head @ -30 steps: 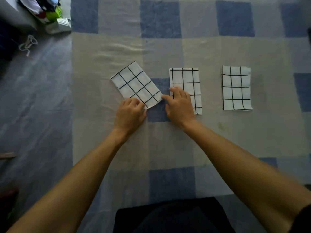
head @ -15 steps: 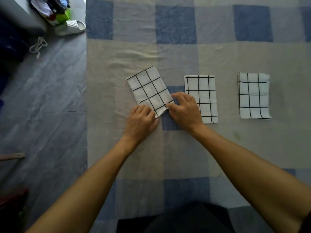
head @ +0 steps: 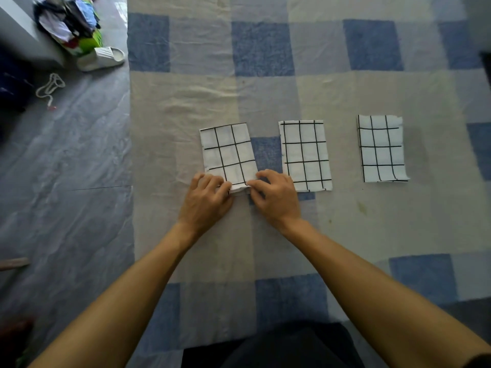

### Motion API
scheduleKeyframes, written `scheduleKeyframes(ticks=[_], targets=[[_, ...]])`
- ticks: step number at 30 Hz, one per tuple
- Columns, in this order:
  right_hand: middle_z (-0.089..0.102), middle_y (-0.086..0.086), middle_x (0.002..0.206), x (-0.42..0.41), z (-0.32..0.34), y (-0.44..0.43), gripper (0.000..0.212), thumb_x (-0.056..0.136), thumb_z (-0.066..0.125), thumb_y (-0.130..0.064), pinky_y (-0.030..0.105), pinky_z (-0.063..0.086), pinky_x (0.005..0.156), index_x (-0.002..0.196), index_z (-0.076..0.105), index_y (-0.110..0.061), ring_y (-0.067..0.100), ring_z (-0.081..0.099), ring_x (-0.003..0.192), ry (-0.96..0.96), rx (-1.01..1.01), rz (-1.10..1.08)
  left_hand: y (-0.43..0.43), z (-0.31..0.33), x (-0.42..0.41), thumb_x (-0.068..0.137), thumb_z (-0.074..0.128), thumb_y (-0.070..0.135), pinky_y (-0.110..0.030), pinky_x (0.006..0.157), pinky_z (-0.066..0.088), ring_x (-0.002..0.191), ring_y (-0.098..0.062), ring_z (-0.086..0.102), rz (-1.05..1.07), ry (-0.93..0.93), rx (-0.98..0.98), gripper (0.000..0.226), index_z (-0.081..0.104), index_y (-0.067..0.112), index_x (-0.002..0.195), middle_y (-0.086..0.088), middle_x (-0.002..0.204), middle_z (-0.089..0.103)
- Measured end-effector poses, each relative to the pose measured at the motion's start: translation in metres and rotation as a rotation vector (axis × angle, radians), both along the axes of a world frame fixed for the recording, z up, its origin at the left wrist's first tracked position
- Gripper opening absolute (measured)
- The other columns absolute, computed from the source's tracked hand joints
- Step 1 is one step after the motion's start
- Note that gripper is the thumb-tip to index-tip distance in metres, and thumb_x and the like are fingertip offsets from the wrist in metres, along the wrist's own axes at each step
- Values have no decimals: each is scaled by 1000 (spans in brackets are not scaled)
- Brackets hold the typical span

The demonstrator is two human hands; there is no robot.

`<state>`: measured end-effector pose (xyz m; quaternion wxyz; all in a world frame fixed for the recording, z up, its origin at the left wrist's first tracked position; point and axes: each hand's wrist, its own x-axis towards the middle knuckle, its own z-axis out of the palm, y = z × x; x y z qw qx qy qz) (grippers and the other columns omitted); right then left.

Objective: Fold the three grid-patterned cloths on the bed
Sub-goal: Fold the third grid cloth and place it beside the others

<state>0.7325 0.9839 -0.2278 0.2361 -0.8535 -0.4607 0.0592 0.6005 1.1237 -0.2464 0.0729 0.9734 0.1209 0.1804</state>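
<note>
While I look down from the head view, my left hand [head: 206, 200] and right hand [head: 276, 197] each pinch a near corner of the left cloth [head: 228, 155], which lies closest to the left edge of the bed [head: 186, 102]. I judge this grip lets me square it with its neighbours. The middle cloth [head: 305, 155] and right cloth [head: 381, 148] lie flat and apart, in a row toward the right edge.

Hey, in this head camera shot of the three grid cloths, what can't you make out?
- Head view: near edge of the left white cloth with black grid, covered by the left hand and right hand gripping it.
- Head view: heap of mixed clothes, top left, blurred and cut by the frame edge.
</note>
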Motion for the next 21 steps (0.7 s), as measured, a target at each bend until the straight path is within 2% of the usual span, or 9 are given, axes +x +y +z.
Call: scheduleKeyframes(ticks=[4,6,10,17,19,21], targets=[[66,3,94,-11,1,-1,16,85,59,-27,37,46,78,93,72,-20,23,63,86,54,-3,-36,-6,1,-8,84,59,9,-40,83,39,85,-31,56,35,47,47,15,62,10,99,-11,91,60],[68,6,96,-15,0,0,12,83,66,-23,41,49,81,93,73,-19,28,64,95,20,-12,13,-6,0,-14,84,60,5,-40,82,39,84,-31,56,36,61,51,16,62,10,100,-11,92,60],[69,7,97,-21,-2,4,9,81,68,-20,43,48,82,88,73,-18,39,60,109,-64,-14,75,-3,1,-23,85,62,6,-40,79,38,80,-31,56,80,60,44,11,64,10,94,-11,86,61],[66,9,105,-33,-6,4,10,83,67,-21,46,47,87,91,71,-17,38,54,119,0,-80,45,-6,-2,-27,84,55,7,-43,82,38,85,-32,57,154,153,7,20,67,10,100,-11,90,62],[64,10,113,-32,-8,3,17,83,68,-25,47,45,92,98,69,-15,38,48,126,31,-124,52,-7,1,-26,84,55,11,-42,81,37,85,-33,57,175,190,-33,20,66,11,100,-11,92,62],[59,12,124,-32,-7,1,29,84,66,-31,47,39,100,109,66,-14,36,40,133,57,-173,83,-9,7,-23,86,55,28,-40,78,38,85,-31,57,201,245,-91,23,65,12,99,-10,93,60]])
